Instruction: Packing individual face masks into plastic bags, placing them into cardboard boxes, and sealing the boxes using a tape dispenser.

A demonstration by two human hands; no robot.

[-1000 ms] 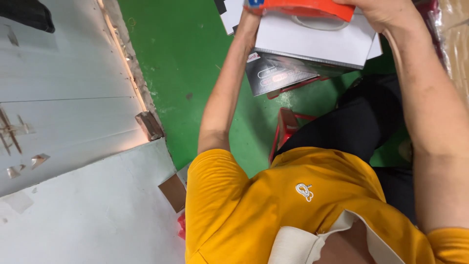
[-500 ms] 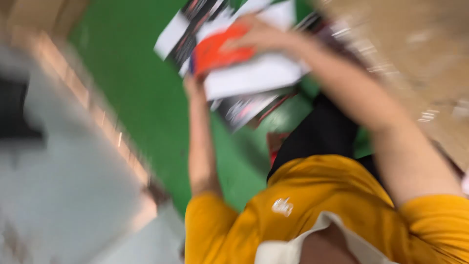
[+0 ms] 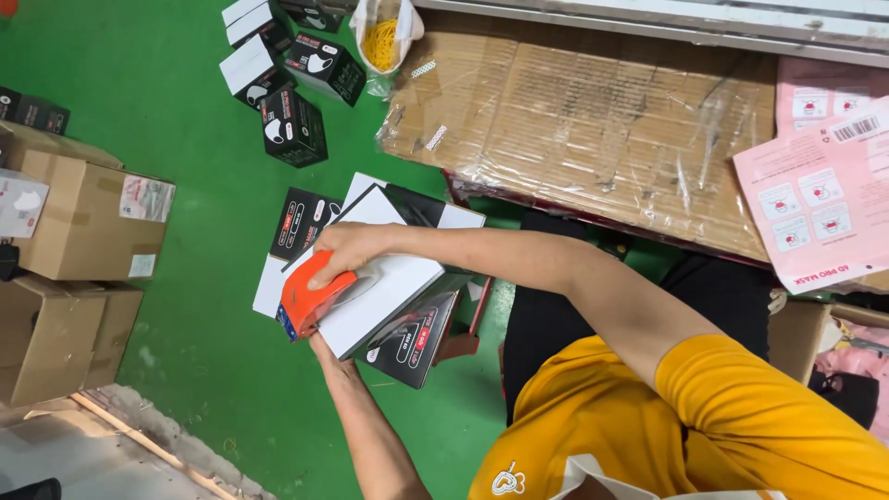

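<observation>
A: Above a green floor (image 3: 185, 139), the person's right hand (image 3: 347, 248) presses an orange tape dispenser (image 3: 313, 294) onto a white box (image 3: 394, 282), fingers wrapped tightly round the handle.

B: The left hand (image 3: 326, 356) props the box from beneath; whether those fingers are curled or spread cannot be told. A level box and steady pressure would likely lay the tape flat.

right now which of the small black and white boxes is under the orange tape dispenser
The white-topped box held in the stack between both hands, with the orange tape dispenser pressed on its near edge. The other small black-and-white boxes lie loose on the green floor, untouched.
</observation>
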